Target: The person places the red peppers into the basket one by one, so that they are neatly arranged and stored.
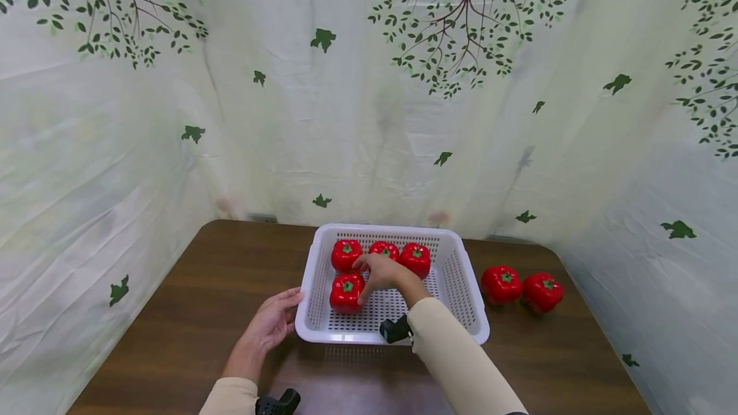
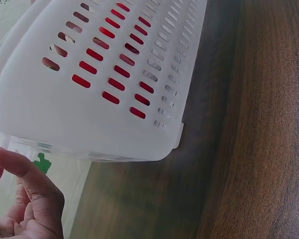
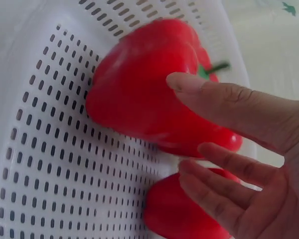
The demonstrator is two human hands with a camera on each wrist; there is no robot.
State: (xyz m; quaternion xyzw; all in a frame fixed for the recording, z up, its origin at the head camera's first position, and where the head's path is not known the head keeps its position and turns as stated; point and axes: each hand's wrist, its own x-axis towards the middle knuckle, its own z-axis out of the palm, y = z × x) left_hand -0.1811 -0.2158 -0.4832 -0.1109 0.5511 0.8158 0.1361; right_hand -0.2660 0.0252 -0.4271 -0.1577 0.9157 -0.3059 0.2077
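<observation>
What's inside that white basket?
Four red peppers sit in the white basket, two at its left, two nearer the middle. The right hand and sleeve hide part of the floor; anything there can't be seen.

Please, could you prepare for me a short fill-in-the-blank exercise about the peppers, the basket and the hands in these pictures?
In the head view, ____ red bell peppers show inside the white basket.
To the right of the basket, ____ more lie on the wood-grain table.
The person's ____ hand reaches into the basket.
The visible pepper stems are ____.

Missing words: four; two; right; green.
</observation>
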